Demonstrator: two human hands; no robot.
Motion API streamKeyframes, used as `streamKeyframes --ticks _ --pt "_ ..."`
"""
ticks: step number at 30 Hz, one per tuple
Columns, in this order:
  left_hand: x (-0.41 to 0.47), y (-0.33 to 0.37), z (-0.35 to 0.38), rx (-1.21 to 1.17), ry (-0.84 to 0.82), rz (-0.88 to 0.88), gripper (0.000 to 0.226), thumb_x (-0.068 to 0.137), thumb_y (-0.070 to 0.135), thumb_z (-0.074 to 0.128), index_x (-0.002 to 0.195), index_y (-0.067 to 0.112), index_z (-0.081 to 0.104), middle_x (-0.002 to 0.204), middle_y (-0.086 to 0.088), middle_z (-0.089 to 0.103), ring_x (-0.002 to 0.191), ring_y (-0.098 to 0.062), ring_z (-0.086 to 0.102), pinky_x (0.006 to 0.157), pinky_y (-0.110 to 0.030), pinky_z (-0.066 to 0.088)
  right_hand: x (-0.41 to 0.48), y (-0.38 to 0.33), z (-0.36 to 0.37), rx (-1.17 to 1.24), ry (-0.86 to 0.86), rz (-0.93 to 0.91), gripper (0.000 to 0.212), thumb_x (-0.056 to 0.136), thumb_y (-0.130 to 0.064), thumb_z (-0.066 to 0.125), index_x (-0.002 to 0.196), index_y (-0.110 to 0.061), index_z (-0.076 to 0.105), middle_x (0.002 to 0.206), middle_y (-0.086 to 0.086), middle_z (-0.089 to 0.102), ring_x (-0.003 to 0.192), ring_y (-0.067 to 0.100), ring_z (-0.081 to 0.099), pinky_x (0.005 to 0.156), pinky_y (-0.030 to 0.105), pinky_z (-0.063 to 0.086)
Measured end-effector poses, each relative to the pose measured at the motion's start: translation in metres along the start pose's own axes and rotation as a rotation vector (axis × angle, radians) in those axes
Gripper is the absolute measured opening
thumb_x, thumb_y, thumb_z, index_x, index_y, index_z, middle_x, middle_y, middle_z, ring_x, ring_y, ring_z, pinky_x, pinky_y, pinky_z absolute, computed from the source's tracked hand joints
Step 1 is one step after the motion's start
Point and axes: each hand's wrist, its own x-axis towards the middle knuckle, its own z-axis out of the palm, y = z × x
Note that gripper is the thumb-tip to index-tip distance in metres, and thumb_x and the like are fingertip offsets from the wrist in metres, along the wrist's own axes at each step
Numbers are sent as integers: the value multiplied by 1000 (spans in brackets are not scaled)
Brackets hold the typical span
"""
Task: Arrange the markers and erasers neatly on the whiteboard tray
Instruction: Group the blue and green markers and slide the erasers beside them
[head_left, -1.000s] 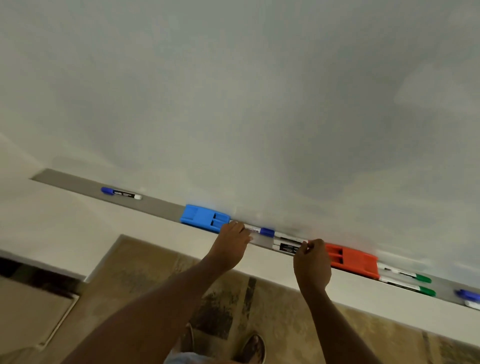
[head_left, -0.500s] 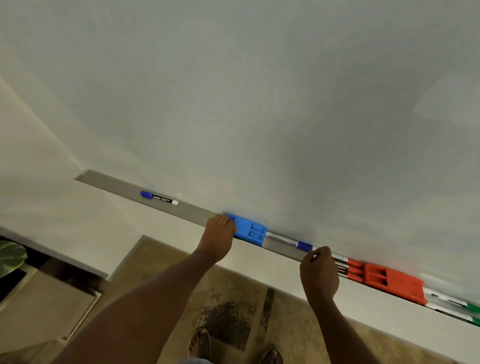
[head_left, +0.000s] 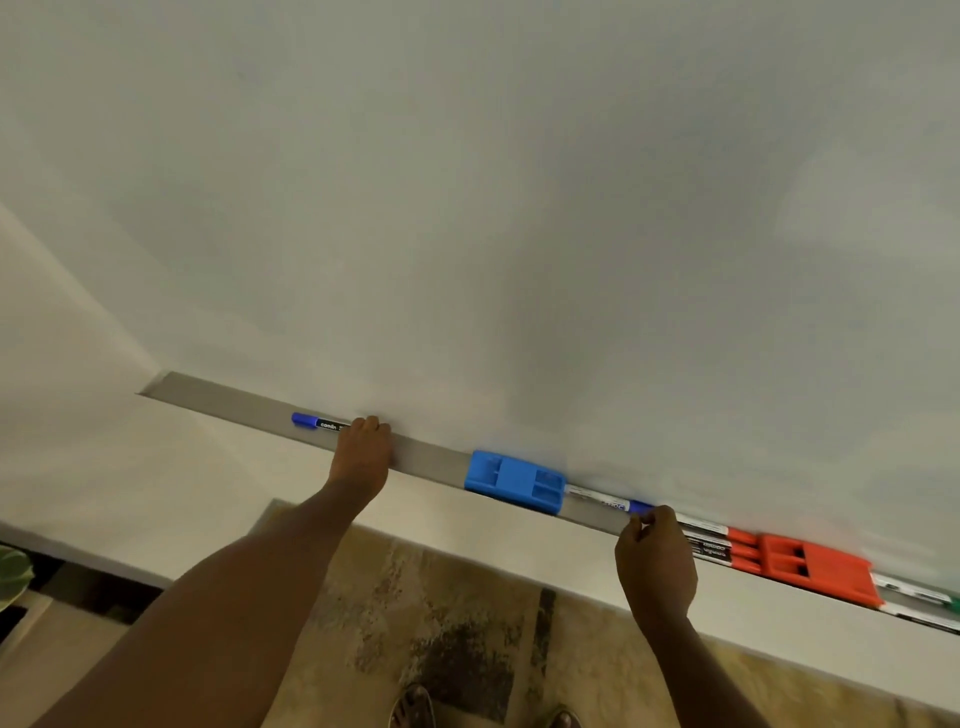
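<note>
A grey whiteboard tray (head_left: 431, 453) runs along the bottom of the board. At its left lies a blue-capped marker (head_left: 316, 422). My left hand (head_left: 363, 454) has its fingers curled over that marker's right end. A blue eraser (head_left: 514, 480) sits further right. Right beside the eraser lies a second blue-capped marker (head_left: 597, 501). My right hand (head_left: 655, 564) pinches this marker at its cap end. Past it come red-capped markers (head_left: 719, 543) side by side, a red eraser (head_left: 821, 569) and green-capped markers (head_left: 917, 597) at the frame's edge.
The whiteboard (head_left: 519, 234) fills the upper view. A pale ledge (head_left: 571, 561) runs under the tray. Below are a patterned floor (head_left: 457, 639) and my sandalled feet (head_left: 413, 709). A green leaf (head_left: 13, 577) shows at the far left.
My left hand has moved left along the tray, from the blue eraser's left end to the far-left marker. My right hand now touches the second blue marker's cap. The view has shifted left.
</note>
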Motion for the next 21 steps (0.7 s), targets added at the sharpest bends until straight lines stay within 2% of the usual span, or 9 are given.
streamKeyframes --ticks 2,5,11,17,21 --pt "5 -8 4 20 -12 19 25 82 5 53 106 11 51 109 -6 56 100 -21 50 81 -30 41 -2 -2 1 -17 6 6 12 90 -14 55 81 -17 48 63 -2 51 53 15 45 48 21 28" --pt "10 -18 9 32 -14 58 23 85 5 50 108 11 51 111 -6 56 102 -22 50 84 -31 40 -7 -8 4 -30 28 7 14 90 -14 55 79 -18 47 59 -6 47 51 9 41 47 19 24" --pt "20 -32 18 27 -2 82 25 89 7 48 113 12 51 119 -6 55 107 -21 50 89 -31 40 -16 -24 15 -60 0 -16 15 91 -16 54 79 -19 45 64 2 56 55 21 48 47 24 28" --pt "26 -44 20 2 -7 129 19 88 8 47 103 15 56 110 -4 61 100 -21 54 85 -31 40 -28 -49 34 -109 -94 -70 9 93 -20 55 87 -21 49 65 -3 56 58 11 54 47 24 40" --pt "25 -51 19 7 -1 201 23 87 8 46 107 16 54 113 -4 58 101 -21 53 87 -30 37 -33 -59 44 -134 -106 -101 10 93 -25 56 87 -24 48 65 -9 53 57 5 51 45 19 34"
